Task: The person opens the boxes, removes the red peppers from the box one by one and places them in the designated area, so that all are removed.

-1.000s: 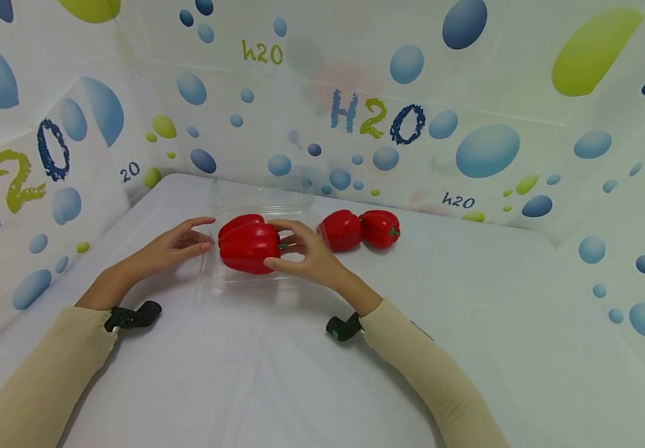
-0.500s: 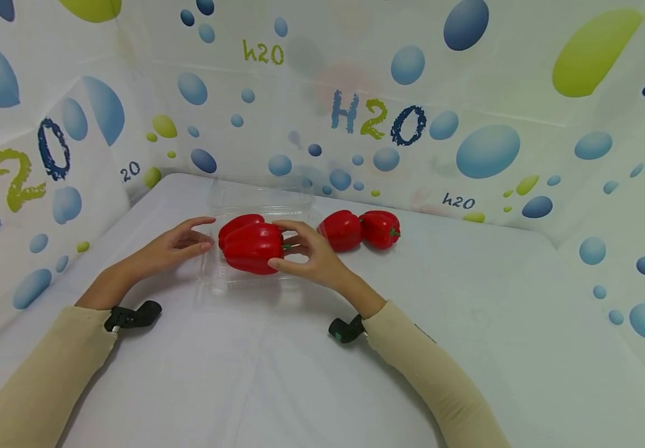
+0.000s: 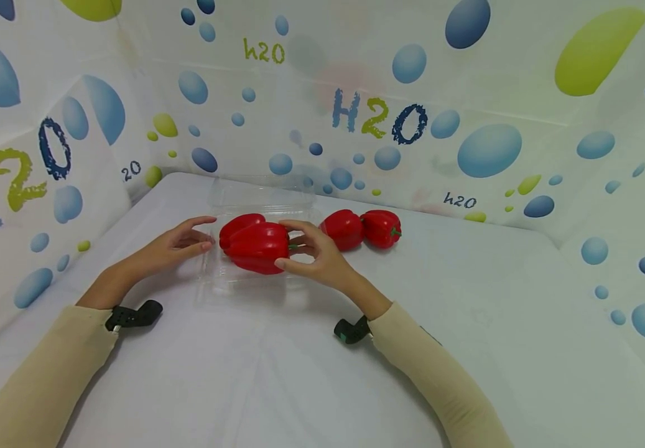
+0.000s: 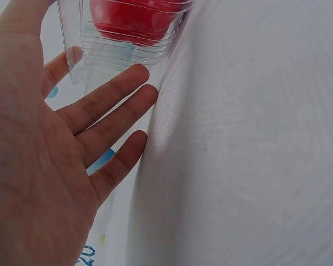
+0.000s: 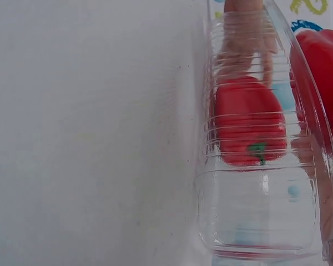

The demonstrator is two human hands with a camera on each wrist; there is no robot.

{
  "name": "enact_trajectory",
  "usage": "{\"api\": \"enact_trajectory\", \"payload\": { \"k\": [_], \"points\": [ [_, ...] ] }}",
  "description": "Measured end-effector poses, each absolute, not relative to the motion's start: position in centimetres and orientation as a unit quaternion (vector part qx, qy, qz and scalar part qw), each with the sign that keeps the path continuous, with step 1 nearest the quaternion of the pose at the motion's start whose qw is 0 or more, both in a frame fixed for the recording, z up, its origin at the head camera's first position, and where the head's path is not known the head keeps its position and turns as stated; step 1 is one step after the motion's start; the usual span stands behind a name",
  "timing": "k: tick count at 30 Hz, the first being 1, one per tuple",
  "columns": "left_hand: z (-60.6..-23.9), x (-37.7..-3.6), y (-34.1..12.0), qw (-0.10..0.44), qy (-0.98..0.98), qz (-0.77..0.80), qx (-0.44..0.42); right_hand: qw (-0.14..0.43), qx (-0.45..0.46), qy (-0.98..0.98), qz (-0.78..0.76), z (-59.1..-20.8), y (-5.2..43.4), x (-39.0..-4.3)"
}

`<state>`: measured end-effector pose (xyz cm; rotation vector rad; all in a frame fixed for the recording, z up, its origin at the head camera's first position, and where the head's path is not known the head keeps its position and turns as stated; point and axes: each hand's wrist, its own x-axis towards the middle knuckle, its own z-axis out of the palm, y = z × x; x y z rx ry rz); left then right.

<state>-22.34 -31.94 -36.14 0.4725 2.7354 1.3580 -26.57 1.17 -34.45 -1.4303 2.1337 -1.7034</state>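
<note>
A clear plastic container (image 3: 244,280) with its lid raised at the back lies on the table. Inside it sits one red bell pepper (image 5: 250,119), seen through the ribbed wall in the right wrist view. My right hand (image 3: 319,258) grips a second red bell pepper (image 3: 260,247) at its green-stemmed end, thumb in front and fingers behind. That pepper overlaps the first in the head view and shows above the container's rim in the right wrist view. At the container's left side, my left hand (image 4: 50,144) has its fingers spread, the tips close to the wall.
Two more red bell peppers, a nearer one (image 3: 343,229) and a farther one (image 3: 382,229), lie together just right of the container. White cloth (image 3: 468,323) covers the table. A printed curtain (image 3: 356,56) rises behind and at both sides.
My right hand and the bell pepper it holds have shifted slightly to the right, uncovering more of the pepper behind. The left hand and the container have stayed in place.
</note>
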Motion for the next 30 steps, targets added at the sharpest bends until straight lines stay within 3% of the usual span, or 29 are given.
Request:
{"api": "enact_trajectory", "payload": {
  "k": [30],
  "points": [
    [-36.3, -22.3, -31.9, 0.038, 0.89, 0.434, 0.136, 0.011, -0.45, 0.694, -0.561, -34.7, 3.6, -27.2]
  ]
}}
